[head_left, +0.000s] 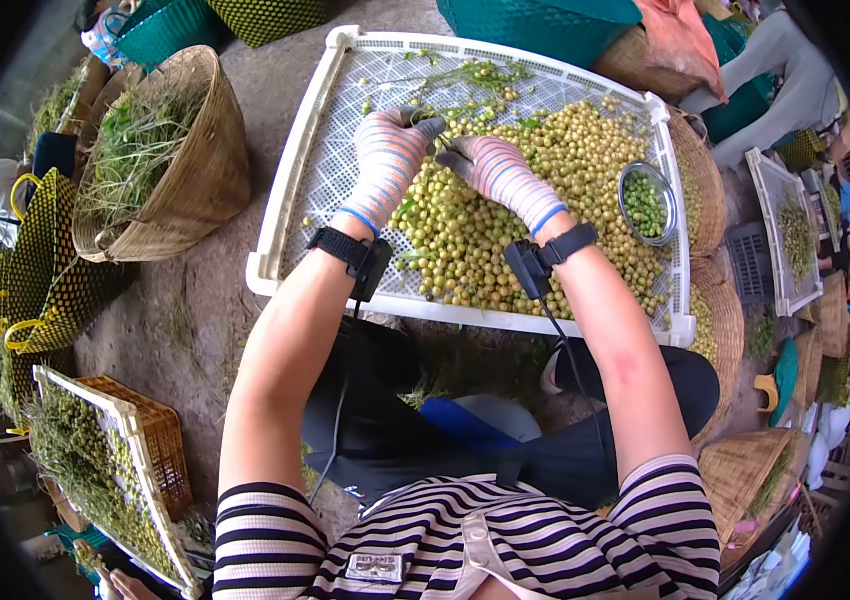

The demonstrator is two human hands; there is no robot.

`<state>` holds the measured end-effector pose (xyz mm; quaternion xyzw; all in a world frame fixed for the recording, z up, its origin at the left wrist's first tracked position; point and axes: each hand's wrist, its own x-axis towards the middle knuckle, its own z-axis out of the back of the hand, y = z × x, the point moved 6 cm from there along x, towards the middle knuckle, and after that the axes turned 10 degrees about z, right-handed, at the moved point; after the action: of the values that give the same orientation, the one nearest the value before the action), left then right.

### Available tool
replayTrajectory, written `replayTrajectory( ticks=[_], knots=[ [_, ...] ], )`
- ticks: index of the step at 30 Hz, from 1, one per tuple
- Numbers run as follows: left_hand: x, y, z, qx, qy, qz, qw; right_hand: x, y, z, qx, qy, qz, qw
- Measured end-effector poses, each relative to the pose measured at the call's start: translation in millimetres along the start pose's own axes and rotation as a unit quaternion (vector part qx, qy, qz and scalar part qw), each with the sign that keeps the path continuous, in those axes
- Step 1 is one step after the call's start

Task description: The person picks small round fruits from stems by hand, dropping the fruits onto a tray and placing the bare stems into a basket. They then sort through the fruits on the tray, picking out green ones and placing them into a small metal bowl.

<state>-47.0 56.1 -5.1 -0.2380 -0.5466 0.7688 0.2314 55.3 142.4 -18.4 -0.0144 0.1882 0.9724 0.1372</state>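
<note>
A white perforated plastic tray [310, 175] lies in front of me, heaped with small yellow-green round fruits [505, 230]. Both my hands wear striped knit gloves and meet over the far edge of the heap. My left hand [385, 160] has its fingers curled beside my right hand [490, 170], and the two pinch a small green stem with fruit between their fingertips. A small metal bowl [646, 203] holding greener fruits sits on the tray to the right of my right hand. Loose green stems [475, 75] lie at the tray's far end.
A woven basket [170, 165] of green stems stands to the left. A yellow-black mesh bag [30, 260] is further left. Another white tray [105, 480] on an orange crate is at lower left. Woven baskets [720, 310] line the right, where another person's sleeve [785, 90] shows.
</note>
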Motion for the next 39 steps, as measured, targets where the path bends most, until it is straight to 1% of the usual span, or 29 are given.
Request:
replayTrajectory(
  ticks=[2,3,6,8,10,11,12,13,14,15,16,17,18,19,20,22,23,24,26,27,28,30,31,32,34,35,36,38,39],
  knots=[
    [1.0,2.1,-1.2,-0.017,-0.001,0.022,1.0,-2.6,2.6,9.6,-0.019,-0.004,-0.021,1.0],
    [1.3,1.3,-0.3,-0.026,-0.004,0.013,1.0,-3.3,-0.5,10.2,-0.032,0.038,-0.069,0.996],
    [0.0,-5.1,9.5,-0.074,0.006,0.032,0.997,-10.4,-2.8,21.4,-0.065,0.043,-0.097,0.992],
    [-0.8,-7.3,7.6,-0.075,0.003,0.037,0.997,-10.5,-9.2,20.2,-0.055,0.019,-0.062,0.996],
    [-1.4,-8.4,7.1,-0.088,0.0,0.053,0.995,-8.6,-6.4,26.8,-0.085,-0.026,0.012,0.996],
    [-1.8,-10.0,6.2,-0.078,0.003,0.047,0.996,-10.4,-6.1,31.1,-0.058,0.026,-0.029,0.998],
    [-1.3,-11.5,7.5,-0.077,0.003,0.047,0.996,-6.3,-13.1,27.2,-0.058,0.025,-0.029,0.998],
    [-1.6,-15.9,9.0,-0.102,0.01,0.04,0.994,-0.9,-5.4,35.9,-0.015,-0.066,0.066,0.996],
    [-2.8,-18.6,9.3,-0.127,0.017,0.033,0.991,-1.6,0.9,44.3,0.029,-0.154,0.159,0.975],
    [-2.8,-18.7,7.4,-0.129,0.022,0.036,0.991,5.0,-0.7,39.1,0.102,-0.137,0.173,0.97],
    [-2.9,-20.6,5.4,-0.131,0.026,0.036,0.99,15.8,-2.8,28.9,0.1,-0.137,0.17,0.971],
    [-3.5,-23.6,3.7,-0.116,0.029,0.032,0.992,32.4,-10.7,6.5,0.23,-0.096,0.178,0.952],
    [-3.9,-25.0,2.9,-0.1,0.031,0.029,0.994,42.4,-11.6,-8.7,0.356,-0.053,0.184,0.915],
    [-2.9,-26.8,5.7,-0.126,0.029,0.012,0.992,26.1,4.2,3.4,0.322,-0.065,0.143,0.933],
    [-2.4,-27.1,13.5,-0.134,0.019,-0.01,0.991,28.8,-0.9,-6.7,0.323,-0.064,0.143,0.933],
    [1.2,-20.3,24.0,-0.114,0.002,0.012,0.993,31.3,-12.1,-22.9,0.263,-0.092,0.083,0.957],
    [6.5,-10.8,23.2,-0.1,-0.003,0.016,0.995,28.1,-10.2,-23.0,0.191,-0.07,0.09,0.975],
    [10.3,-6.4,21.9,-0.101,-0.005,0.018,0.995,26.2,-9.1,-21.6,0.191,-0.067,0.092,0.975],
    [11.9,-3.7,23.1,-0.095,-0.027,0.048,0.994,16.6,-4.6,-10.8,0.001,0.031,-0.055,0.998],
    [7.6,-9.0,26.6,-0.103,-0.029,0.021,0.994,16.9,-10.4,-12.8,-0.018,0.057,-0.081,0.995],
    [5.4,-9.6,28.1,-0.101,-0.029,0.022,0.994,16.2,-17.0,-18.9,-0.016,0.057,-0.082,0.995],
    [5.7,-9.4,30.7,-0.109,-0.038,0.033,0.993,21.6,-23.1,-21.2,-0.017,-0.021,0.009,1.0],
    [6.9,-9.3,33.2,-0.112,-0.037,0.024,0.993,21.8,-19.4,-16.2,-0.035,-0.039,0.028,0.998],
    [6.8,-8.0,32.0,-0.111,-0.036,0.024,0.993,20.4,-18.4,-13.8,-0.035,-0.038,0.027,0.998],
    [7.5,-7.2,31.4,-0.156,-0.041,0.028,0.987,14.9,-26.1,-2.7,-0.087,0.03,-0.083,0.992],
    [9.9,-5.9,32.9,-0.184,-0.039,0.036,0.981,11.6,-25.0,3.6,-0.095,0.094,-0.138,0.981],
    [11.2,-5.6,32.1,-0.184,-0.039,0.035,0.981,10.0,-26.2,2.6,-0.096,0.093,-0.137,0.981],
    [10.9,-2.5,30.6,-0.201,-0.047,0.071,0.976,9.1,-31.8,0.3,-0.099,0.039,-0.074,0.992],
    [9.9,-3.7,31.1,-0.214,-0.044,0.057,0.974,9.0,-35.4,-1.2,-0.117,0.035,-0.038,0.992]
  ],
)
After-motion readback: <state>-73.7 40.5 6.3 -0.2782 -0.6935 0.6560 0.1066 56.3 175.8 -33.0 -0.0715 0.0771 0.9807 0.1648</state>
